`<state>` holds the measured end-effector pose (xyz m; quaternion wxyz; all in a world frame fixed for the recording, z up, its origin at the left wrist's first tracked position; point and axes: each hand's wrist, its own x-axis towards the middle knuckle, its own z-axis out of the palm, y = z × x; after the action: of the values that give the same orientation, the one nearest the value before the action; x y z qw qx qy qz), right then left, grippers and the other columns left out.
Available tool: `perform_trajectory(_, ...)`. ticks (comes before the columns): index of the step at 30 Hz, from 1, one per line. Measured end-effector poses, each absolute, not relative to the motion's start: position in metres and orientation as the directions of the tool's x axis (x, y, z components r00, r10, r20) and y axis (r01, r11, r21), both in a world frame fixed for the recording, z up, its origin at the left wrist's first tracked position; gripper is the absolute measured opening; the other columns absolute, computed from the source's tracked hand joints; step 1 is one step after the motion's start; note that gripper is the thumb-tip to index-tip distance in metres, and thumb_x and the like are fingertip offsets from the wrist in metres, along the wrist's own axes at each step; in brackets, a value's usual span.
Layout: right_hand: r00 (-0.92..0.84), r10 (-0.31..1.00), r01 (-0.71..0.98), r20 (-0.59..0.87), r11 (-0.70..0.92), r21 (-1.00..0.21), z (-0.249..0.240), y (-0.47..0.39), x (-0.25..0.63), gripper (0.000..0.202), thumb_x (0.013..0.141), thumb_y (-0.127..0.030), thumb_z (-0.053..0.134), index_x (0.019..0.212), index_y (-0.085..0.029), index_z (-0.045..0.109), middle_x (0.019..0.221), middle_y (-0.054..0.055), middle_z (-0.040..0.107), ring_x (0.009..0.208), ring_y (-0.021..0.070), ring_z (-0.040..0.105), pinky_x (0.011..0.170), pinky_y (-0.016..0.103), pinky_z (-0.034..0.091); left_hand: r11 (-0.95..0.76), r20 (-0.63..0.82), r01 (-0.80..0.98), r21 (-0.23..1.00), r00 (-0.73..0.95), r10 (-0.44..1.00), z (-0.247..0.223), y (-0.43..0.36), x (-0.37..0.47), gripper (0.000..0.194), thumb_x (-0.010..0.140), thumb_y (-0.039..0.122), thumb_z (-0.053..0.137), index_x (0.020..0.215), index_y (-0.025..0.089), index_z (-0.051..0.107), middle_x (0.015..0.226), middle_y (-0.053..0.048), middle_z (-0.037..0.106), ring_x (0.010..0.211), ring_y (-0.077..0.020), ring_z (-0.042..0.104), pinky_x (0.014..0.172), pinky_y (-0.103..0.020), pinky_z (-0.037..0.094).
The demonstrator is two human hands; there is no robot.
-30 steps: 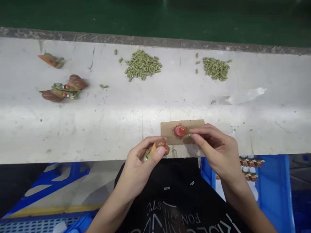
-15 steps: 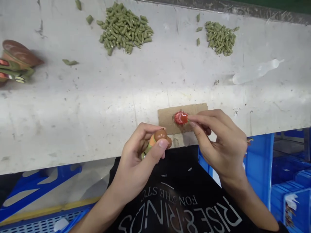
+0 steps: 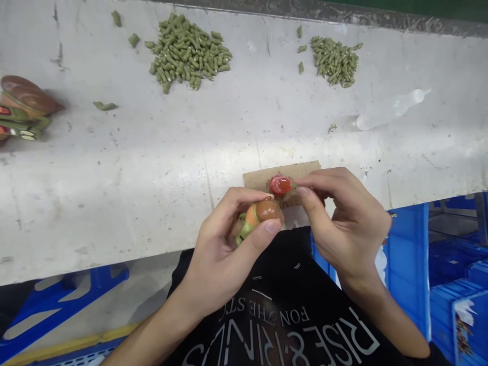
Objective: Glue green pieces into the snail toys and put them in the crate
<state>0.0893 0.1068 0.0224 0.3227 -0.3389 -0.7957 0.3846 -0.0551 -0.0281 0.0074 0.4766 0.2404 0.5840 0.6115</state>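
The figurine has a glossy brown rounded top, an orange band and a green lower part; it is positioned above the near edge of the table, gripped between thumb and fingers of the left hand. The right hand pinches a small green piece at the right side of the red dish, which rests on the cardboard.
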Motion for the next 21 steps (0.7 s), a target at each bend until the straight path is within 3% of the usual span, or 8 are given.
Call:
perform_trajectory(3, -0.501, 0.863, 0.141, 0.064, 0.154, -0.978, 0.031, 0.102, 0.091, 0.027, 0.107, -0.004, 0.079, 0.112, -0.029, 0.089, 0.109, 0.001, 0.086, 0.098, 0.0212, 0.083, 0.080, 0.035, 0.069, 0.100, -0.217, -0.272, 0.957, -0.444, 0.870, 0.011, -0.022, -0.052, 0.013, 0.111, 0.032, 0.084, 0.122, 0.030, 0.078, 0.110, 0.001, 0.081, 0.076, -0.0120, 0.068, 0.068, -0.028, 0.060)
perform_trajectory(7, -0.533, 0.837, 0.019, -0.125, -0.135, -0.991, 0.034, 0.100, 0.092, 0.023, 0.108, -0.010, 0.084, 0.111, -0.032, 0.091, 0.110, 0.000, 0.089, 0.096, 0.0195, 0.086, 0.083, 0.033, 0.074, 0.075, -0.177, -0.241, 0.968, -0.438, 0.881, 0.013, -0.017, -0.048, 0.013, 0.112, 0.032, 0.083, 0.125, 0.031, 0.078, 0.112, 0.002, 0.082, 0.076, -0.0111, 0.069, 0.065, -0.028, 0.057)
perform_trajectory(11, -0.537, 0.819, 0.012, -0.203, -0.233, -0.972, 0.029, 0.101, 0.092, 0.016, 0.107, -0.017, 0.088, 0.107, -0.032, 0.093, 0.105, -0.002, 0.088, 0.096, 0.0167, 0.087, 0.085, 0.027, 0.074, 0.080, -0.167, -0.215, 0.973, -0.425, 0.890, 0.014, -0.016, -0.047, 0.013, 0.115, 0.036, 0.080, 0.127, 0.031, 0.077, 0.123, -0.001, 0.084, 0.105, -0.0186, 0.079, 0.079, -0.031, 0.062)
perform_trajectory(17, -0.503, 0.839, -0.016, -0.206, -0.247, -0.969, 0.025, 0.100, 0.093, 0.017, 0.105, -0.017, 0.090, 0.108, -0.034, 0.093, 0.109, -0.003, 0.089, 0.103, 0.0152, 0.087, 0.093, 0.023, 0.073, 0.087, -0.174, -0.220, 0.972, -0.416, 0.893, 0.014, -0.017, -0.045, 0.016, 0.115, 0.040, 0.080, 0.129, 0.033, 0.077, 0.121, -0.001, 0.084, 0.109, -0.0193, 0.080, 0.082, -0.032, 0.063)
perform_trajectory(21, -0.519, 0.831, -0.005, -0.199, -0.236, -0.972, 0.026, 0.099, 0.093, 0.018, 0.105, -0.016, 0.089, 0.108, -0.033, 0.093, 0.108, -0.003, 0.088, 0.100, 0.0164, 0.086, 0.085, 0.025, 0.074, 0.107, -0.189, -0.215, 0.971, -0.410, 0.892, 0.011, -0.016, -0.044, 0.016, 0.115, 0.042, 0.081, 0.129, 0.034, 0.077, 0.121, -0.001, 0.083, 0.108, -0.0186, 0.079, 0.081, -0.031, 0.062)
